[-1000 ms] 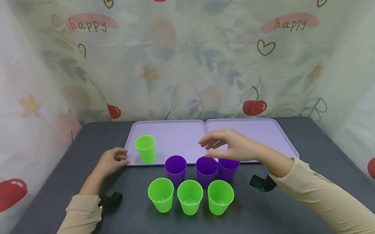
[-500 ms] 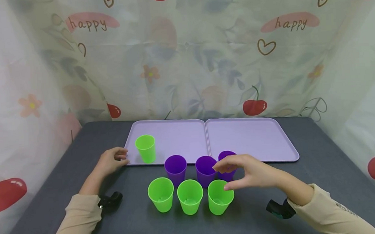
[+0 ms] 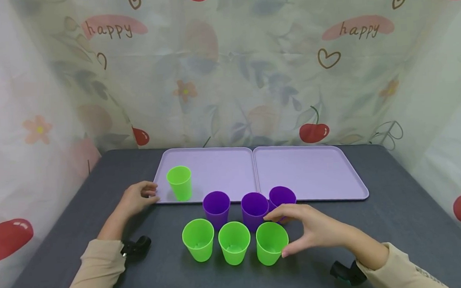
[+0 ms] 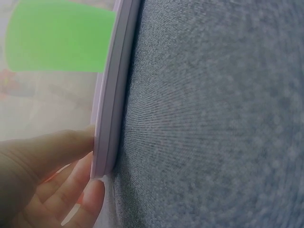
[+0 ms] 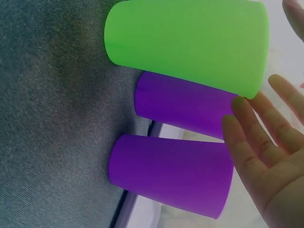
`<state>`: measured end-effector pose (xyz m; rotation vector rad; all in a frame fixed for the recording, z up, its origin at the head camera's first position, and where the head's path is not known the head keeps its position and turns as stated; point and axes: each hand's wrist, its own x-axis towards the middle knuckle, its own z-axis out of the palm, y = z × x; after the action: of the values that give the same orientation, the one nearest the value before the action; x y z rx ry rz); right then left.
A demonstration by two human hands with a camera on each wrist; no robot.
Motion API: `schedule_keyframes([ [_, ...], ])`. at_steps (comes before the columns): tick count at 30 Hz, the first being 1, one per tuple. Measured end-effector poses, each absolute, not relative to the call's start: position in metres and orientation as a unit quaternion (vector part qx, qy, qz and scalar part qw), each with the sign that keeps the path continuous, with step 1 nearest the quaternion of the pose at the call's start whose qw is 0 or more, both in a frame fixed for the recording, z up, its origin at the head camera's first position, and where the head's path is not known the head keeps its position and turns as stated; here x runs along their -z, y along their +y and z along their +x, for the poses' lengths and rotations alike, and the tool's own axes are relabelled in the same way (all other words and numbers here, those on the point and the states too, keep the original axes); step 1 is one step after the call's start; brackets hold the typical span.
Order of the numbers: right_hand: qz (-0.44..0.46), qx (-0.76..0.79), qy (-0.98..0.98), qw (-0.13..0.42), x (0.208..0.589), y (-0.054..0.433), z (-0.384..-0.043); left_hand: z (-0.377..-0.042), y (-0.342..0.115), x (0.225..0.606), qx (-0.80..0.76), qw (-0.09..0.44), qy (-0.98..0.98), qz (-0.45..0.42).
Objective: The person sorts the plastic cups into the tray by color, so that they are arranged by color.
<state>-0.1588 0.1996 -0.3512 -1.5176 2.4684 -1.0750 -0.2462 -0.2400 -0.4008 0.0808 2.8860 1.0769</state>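
My left hand (image 3: 138, 199) holds the front left corner of the left lilac tray (image 3: 224, 171); in the left wrist view its thumb (image 4: 71, 145) and curled fingers lie about that corner. One green cup (image 3: 180, 184) stands upright on this tray. Over the right end of the front row, my right hand (image 3: 315, 227) has thumb and fingers spread around the rim of a green cup (image 3: 269, 249). In the right wrist view its fingertips overlap the rim of the green cup (image 5: 185, 40). Behind stand three purple cups (image 3: 216, 213), the rightmost partly hidden by the fingers.
Two more green cups (image 3: 199, 245) stand left of the one by my right hand. A second lilac tray (image 3: 307, 170) adjoins the first on its right. The dark table (image 3: 163, 280) ends at a patterned cloth (image 3: 226, 82) behind and at both sides.
My right hand has moved from above the purple cups, toward me and down, to the rightmost green cup. The left hand and all the cups have stayed in place.
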Motion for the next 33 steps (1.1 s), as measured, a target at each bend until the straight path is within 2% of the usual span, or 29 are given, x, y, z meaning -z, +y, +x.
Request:
schedule_keyframes([
  [13,-0.49,0.341,0.802,0.015,0.359,0.197,-0.157,-0.247,-0.241,0.402,-0.351,0.023,0.935,0.033],
  [23,-0.471,0.344,0.812,0.029,0.357,0.198,-0.156,-0.247,-0.241,0.402,-0.35,0.019,0.936,0.033],
  [33,-0.476,0.347,0.808,-0.001,0.343,0.201,-0.155,-0.247,-0.241,0.402,-0.351,0.02,0.936,0.034],
])
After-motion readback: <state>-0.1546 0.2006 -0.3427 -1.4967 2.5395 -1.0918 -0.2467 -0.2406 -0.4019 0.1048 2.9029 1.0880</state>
